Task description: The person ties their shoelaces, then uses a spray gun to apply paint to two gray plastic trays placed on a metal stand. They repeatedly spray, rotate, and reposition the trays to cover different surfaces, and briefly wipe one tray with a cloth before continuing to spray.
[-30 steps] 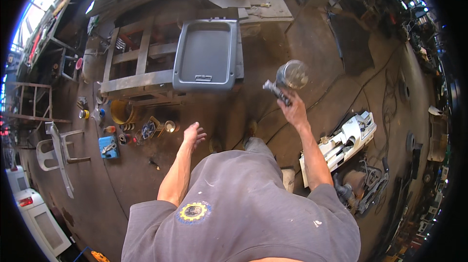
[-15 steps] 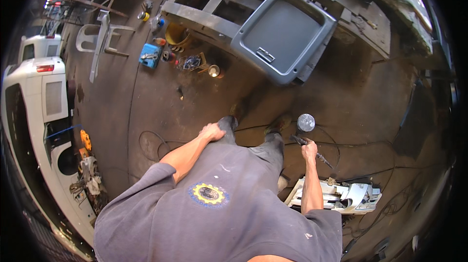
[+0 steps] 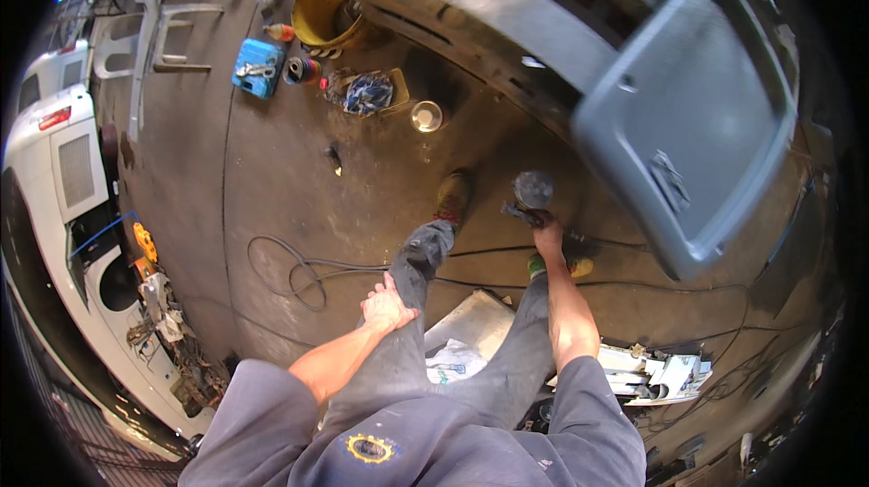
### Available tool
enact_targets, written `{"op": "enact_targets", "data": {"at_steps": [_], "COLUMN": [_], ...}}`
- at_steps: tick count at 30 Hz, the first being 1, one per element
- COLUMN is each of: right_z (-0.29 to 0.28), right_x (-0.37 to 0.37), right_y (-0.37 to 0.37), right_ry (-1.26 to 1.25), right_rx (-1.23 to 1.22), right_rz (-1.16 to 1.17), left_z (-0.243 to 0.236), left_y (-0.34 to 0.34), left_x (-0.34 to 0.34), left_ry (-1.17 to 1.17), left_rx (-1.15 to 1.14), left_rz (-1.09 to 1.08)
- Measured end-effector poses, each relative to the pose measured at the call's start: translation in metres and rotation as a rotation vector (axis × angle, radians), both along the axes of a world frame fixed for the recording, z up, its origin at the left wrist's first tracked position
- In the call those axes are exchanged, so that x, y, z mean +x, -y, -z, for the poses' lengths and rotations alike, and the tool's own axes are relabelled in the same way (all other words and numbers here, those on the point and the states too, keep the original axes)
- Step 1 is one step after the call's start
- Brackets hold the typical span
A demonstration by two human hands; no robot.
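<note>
My right hand (image 3: 547, 232) is closed around the dark handle of a spray gun (image 3: 534, 190) with a round greyish cup on top. It is held low in front of my right leg, above the floor. My left hand (image 3: 387, 306) lies on my left thigh near the knee, fingers stretched out, holding nothing. A large grey plastic panel (image 3: 715, 98) with a raised rim and a small slotted fitting rests ahead to the right on a metal frame (image 3: 543, 16). The spray gun does not touch the panel.
A dark hose (image 3: 362, 267) crosses the floor by my feet. Ahead left stand a yellow bucket (image 3: 312, 21), a blue case (image 3: 258, 68) with a metal tool on it, and an open can (image 3: 425, 116). A white plastic part (image 3: 665, 377) lies to the right, a white vehicle body (image 3: 54, 206) far left.
My body has lowered, and my legs are now bent. The grey panel appears farther right and closer. My right hand still grips the spray gun; my left hand stays on my leg.
</note>
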State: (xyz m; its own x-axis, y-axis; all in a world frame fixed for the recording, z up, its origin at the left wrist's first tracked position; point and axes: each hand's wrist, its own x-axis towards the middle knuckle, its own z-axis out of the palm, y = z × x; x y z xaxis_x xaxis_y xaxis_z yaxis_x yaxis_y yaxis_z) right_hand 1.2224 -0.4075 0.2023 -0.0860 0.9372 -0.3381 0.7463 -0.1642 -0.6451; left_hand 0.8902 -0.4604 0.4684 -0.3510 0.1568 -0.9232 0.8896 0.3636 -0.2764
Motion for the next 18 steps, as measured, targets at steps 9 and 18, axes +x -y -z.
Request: {"op": "enact_targets", "data": {"at_steps": [9,18], "right_z": [0.179,0.234], "right_x": [-0.137,-0.167], "right_y": [-0.113,-0.171], "right_ry": [0.037,0.186], "right_rx": [0.04,-0.215], "right_rz": [0.078,0.078], "left_z": [0.022,0.027], "left_y": [-0.013,-0.011], "left_x": [-0.054,-0.061], "left_ry": [0.015,-0.036], "left_rx": [0.152,0.194], "left_rz": [-0.212,-0.298]}}
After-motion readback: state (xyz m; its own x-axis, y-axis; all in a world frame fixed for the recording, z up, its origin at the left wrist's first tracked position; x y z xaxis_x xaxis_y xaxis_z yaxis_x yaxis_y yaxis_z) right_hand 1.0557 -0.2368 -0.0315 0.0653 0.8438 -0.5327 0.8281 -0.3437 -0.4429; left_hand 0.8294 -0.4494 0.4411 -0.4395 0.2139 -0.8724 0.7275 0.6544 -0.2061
